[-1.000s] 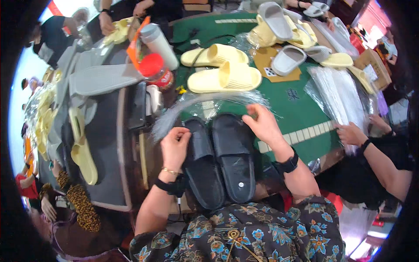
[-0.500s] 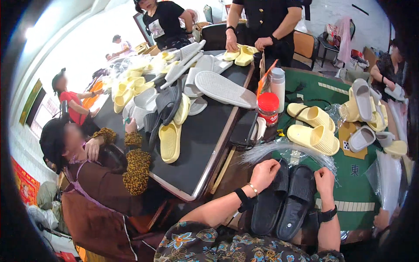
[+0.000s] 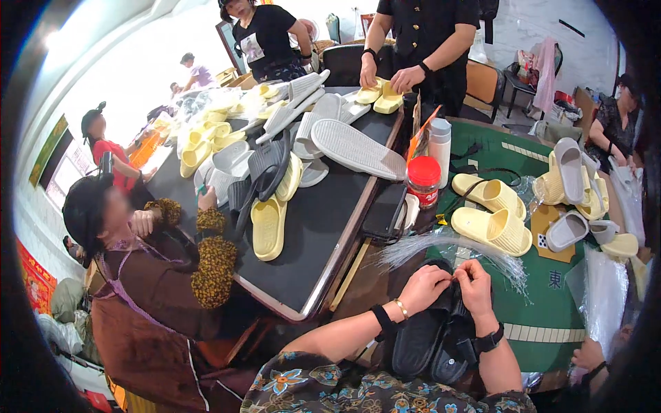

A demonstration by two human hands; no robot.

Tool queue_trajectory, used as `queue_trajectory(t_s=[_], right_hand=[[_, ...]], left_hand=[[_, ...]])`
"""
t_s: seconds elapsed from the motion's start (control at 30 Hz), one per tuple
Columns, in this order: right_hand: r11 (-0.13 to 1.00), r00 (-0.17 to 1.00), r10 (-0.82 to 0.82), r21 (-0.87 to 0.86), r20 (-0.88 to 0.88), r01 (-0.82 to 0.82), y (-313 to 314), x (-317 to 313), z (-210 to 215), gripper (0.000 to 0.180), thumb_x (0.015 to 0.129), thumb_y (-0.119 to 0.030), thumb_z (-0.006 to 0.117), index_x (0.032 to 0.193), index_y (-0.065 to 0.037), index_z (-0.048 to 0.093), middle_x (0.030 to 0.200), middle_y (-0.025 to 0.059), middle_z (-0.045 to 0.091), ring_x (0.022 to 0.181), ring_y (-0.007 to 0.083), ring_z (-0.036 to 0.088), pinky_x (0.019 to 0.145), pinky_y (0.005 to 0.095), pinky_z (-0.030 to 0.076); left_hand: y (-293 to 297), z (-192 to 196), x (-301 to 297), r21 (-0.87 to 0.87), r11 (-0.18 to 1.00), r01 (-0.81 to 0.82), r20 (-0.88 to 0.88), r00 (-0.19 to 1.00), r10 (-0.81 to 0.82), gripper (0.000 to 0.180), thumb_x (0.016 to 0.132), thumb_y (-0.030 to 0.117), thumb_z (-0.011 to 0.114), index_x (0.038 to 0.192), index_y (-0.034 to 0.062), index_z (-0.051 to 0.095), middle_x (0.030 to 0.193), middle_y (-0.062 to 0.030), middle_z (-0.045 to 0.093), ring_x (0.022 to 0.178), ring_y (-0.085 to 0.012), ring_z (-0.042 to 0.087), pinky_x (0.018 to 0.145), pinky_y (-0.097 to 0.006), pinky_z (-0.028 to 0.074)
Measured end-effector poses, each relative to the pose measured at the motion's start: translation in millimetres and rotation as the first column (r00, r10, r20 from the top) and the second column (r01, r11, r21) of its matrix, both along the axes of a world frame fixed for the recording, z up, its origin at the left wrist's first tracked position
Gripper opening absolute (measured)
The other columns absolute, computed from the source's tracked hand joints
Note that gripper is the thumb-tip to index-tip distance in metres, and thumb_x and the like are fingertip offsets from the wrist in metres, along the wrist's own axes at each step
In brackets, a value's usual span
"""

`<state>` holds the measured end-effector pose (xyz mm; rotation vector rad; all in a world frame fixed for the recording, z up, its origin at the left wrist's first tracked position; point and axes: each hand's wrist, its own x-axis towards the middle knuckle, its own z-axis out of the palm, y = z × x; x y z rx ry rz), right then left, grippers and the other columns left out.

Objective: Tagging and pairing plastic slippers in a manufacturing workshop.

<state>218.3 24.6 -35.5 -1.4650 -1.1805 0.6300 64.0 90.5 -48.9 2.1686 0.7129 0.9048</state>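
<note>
A pair of black ribbed slippers lies side by side in front of me, the left slipper [image 3: 415,344] and the right slipper [image 3: 449,363], soles down. Above their straps my left hand [image 3: 427,286] and my right hand [image 3: 475,288] meet, fingertips pinched together. Whatever thin thing they hold between them is too small to make out. Just beyond the hands a bundle of clear thin plastic strands [image 3: 482,256] fans out. Past it sit two yellow slippers, the nearer slipper [image 3: 490,230] and the farther slipper [image 3: 490,191].
Grey and yellow slippers [image 3: 568,172] are piled on the green table mat [image 3: 482,141]. A red-lidded jar [image 3: 423,180] and a white bottle [image 3: 438,146] stand near the black tabletop [image 3: 310,241], which holds many slippers. Clear plastic bags [image 3: 606,296] lie right. Several co-workers surround the tables.
My hands have come together over the slippers; before, they were apart, one on each side. My right hand moved left, and the black slippers are now partly covered.
</note>
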Motion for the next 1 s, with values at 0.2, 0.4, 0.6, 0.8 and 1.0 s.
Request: queue_trajectory(t_s=[0.2, 0.4, 0.6, 0.8, 1.0], right_hand=[[0.999, 0.998, -0.03, 0.033, 0.049, 0.028, -5.1, 1.4, -6.0, 0.011, 0.086, -0.008, 0.063, 0.085, 0.002, 0.058, 0.071, 0.0066, 0.061, 0.065, 0.0125, 0.056, 0.062, 0.0275, 0.046], [0.999, 0.999, -0.046, 0.006, -0.002, 0.046, -5.6, 1.4, -2.6, 0.011, 0.085, -0.008, 0.064, 0.083, 0.001, 0.06, 0.07, 0.0052, 0.061, 0.063, 0.0106, 0.055, 0.061, 0.0269, 0.046], [0.999, 0.999, -0.046, -0.001, -0.009, 0.046, -5.2, 2.2, -3.1, 0.011, 0.084, -0.008, 0.065, 0.082, 0.001, 0.06, 0.068, 0.0043, 0.06, 0.063, 0.01, 0.054, 0.06, 0.0266, 0.045], [0.999, 0.998, -0.028, -0.025, 0.053, 0.029, -3.2, 0.9, 3.8, 0.011, 0.083, -0.008, 0.065, 0.081, 0.002, 0.062, 0.068, 0.0055, 0.061, 0.062, 0.0104, 0.054, 0.059, 0.0271, 0.045], [0.999, 0.996, -0.041, -0.029, 0.073, 0.043, -9.4, -0.9, 7.7, 0.011, 0.081, -0.008, 0.067, 0.079, 0.002, 0.064, 0.067, 0.0083, 0.064, 0.062, 0.0112, 0.058, 0.059, 0.0273, 0.047]], left_hand=[[0.8, -1.9, 0.1, -0.039, 0.999, -0.024, 0.019, 1.0, 0.025, 0.01, 0.084, 0.014, 0.066, 0.089, 0.0057, 0.068, 0.085, -0.01, 0.066, 0.084, -0.0306, 0.061, 0.077, -0.04, 0.049], [0.3, -2.2, -0.2, -0.041, 0.999, -0.011, 0.01, 1.0, 0.011, 0.011, 0.084, 0.014, 0.065, 0.09, 0.0052, 0.068, 0.086, -0.0112, 0.066, 0.085, -0.0305, 0.062, 0.076, -0.04, 0.05], [2.9, -1.1, -0.8, -0.037, 0.999, -0.005, 0.004, 1.0, 0.005, 0.012, 0.084, 0.014, 0.066, 0.09, 0.0045, 0.069, 0.086, -0.0119, 0.066, 0.084, -0.0311, 0.062, 0.076, -0.039, 0.05], [6.8, -0.6, -1.9, -0.03, 1.0, -0.007, -0.001, 1.0, 0.007, 0.011, 0.084, 0.014, 0.066, 0.088, 0.0044, 0.069, 0.086, -0.0121, 0.067, 0.084, -0.0312, 0.063, 0.075, -0.039, 0.051], [3.7, -7.6, 0.4, -0.036, 0.999, 0.039, 0.031, 0.999, -0.038, 0.013, 0.083, 0.014, 0.067, 0.091, 0.0037, 0.068, 0.084, -0.0138, 0.065, 0.082, -0.0325, 0.063, 0.073, -0.04, 0.051]])
